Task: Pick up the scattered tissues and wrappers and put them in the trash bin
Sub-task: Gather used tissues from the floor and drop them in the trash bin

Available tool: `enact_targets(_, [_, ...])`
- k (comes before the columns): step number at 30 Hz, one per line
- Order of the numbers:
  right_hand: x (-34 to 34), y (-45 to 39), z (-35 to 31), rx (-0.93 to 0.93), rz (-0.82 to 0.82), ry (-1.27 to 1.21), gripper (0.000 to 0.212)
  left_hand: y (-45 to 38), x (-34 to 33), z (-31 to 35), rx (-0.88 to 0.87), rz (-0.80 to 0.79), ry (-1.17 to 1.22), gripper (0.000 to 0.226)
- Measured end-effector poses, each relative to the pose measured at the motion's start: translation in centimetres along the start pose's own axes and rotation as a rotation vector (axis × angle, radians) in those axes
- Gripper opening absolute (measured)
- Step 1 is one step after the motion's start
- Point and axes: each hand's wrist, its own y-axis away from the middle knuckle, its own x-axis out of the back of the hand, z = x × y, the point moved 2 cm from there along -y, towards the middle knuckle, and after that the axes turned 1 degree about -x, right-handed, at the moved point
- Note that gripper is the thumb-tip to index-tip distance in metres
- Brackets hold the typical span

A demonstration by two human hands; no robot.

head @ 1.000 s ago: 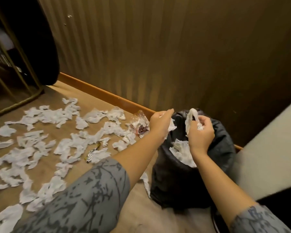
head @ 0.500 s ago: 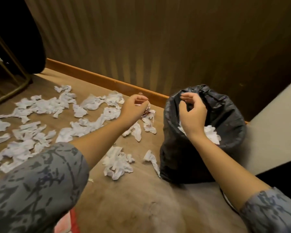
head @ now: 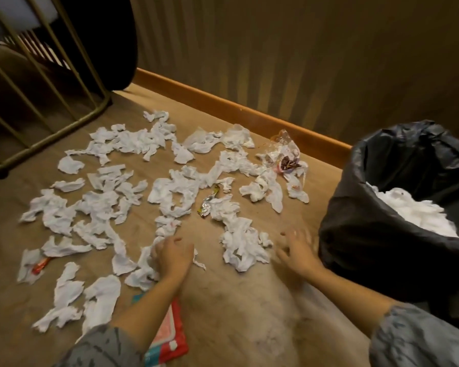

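Many crumpled white tissues (head: 104, 205) lie scattered over the brown floor. My left hand (head: 174, 254) is down on the near tissues (head: 146, 260), its fingers curled onto them. My right hand (head: 296, 247), blurred, hovers low with its fingers spread and holds nothing, just right of a tissue clump (head: 240, 247). The trash bin (head: 368, 160), lined with a black bag, stands at the right with white tissues (head: 414, 213) inside. A silver foil wrapper (head: 208, 205), a clear plastic wrapper (head: 284, 154) and a small red wrapper (head: 40, 266) lie among the tissues.
A red and white packet (head: 170, 337) lies under my left forearm. A gold metal frame (head: 64, 83) and a dark rounded object (head: 109, 41) stand at the back left. A wooden baseboard (head: 223, 103) runs along the striped wall behind.
Both hands left the bin and dropped to the floor. The left hand now rests on the near tissues. The right hand hangs open near the clump. The view tilted down and left.
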Motion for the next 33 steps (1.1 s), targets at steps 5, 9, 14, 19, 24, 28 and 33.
enact_targets(5, [-2.9, 0.8, 2.0, -0.087, 0.127, -0.034, 0.041, -0.9, 0.8, -5.2, 0.192, 0.117, -0.153, 0.069])
enact_targets(9, [-5.3, 1.3, 0.5, 0.133, 0.148, -0.201, 0.05, 0.3, -1.0, -4.0, 0.043, 0.012, 0.007, 0.085])
enact_targets(14, [-4.7, 2.6, -3.1, 0.326, 0.391, -0.381, 0.03, 4.3, -3.7, -2.2, -0.309, -0.094, 0.168, 0.031])
enact_targets(19, [-2.1, -0.3, -7.1, 0.336, 0.484, -0.573, 0.022, 4.3, -2.5, 0.8, -0.371, -0.032, 0.416, 0.028])
enact_targets(24, [-3.7, -3.0, -8.9, 0.397, 0.285, -0.335, 0.035, 1.4, 0.2, -0.5, -0.326, 0.253, 0.249, 0.029])
enact_targets(28, [-7.0, -2.2, -8.0, 0.611, 0.169, -0.033, 0.063, -0.3, 2.2, -5.0, -0.187, 0.397, -0.104, 0.04])
enact_targets(33, [-9.2, 0.5, -5.6, 0.809, 0.243, -0.083, 0.037, 0.5, 1.1, -9.1, -0.124, 0.157, -0.299, 0.041])
